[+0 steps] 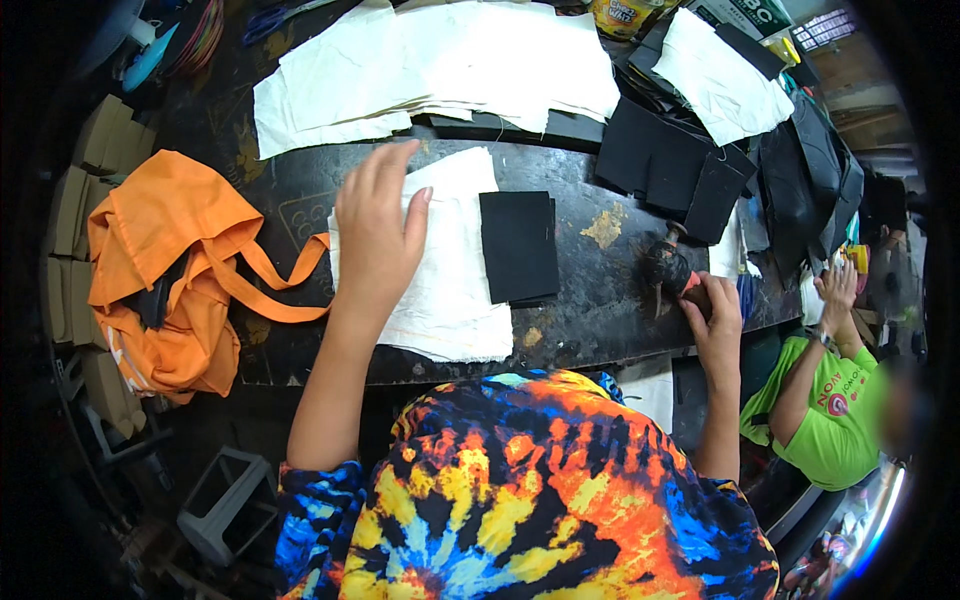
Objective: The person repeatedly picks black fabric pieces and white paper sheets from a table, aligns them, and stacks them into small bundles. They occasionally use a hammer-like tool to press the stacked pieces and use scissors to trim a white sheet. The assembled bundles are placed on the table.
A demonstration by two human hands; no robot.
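Observation:
My left hand point(377, 232) lies flat, fingers apart, on a stack of white fabric pieces point(455, 290) on the dark worktable point(590, 300). A black rectangular fabric piece point(518, 245) rests on the right part of that stack. At the table's right front edge my right hand point(713, 318) grips the red handle of a round black brush point(668, 270), whose bristle head rests on the table.
An orange cloth bag point(170, 270) lies at the left. More white fabric sheets point(440, 65) and black pieces point(670, 165) are piled at the back. Another person in a green shirt point(830, 410) sits at the right. A grey stool point(225, 500) stands lower left.

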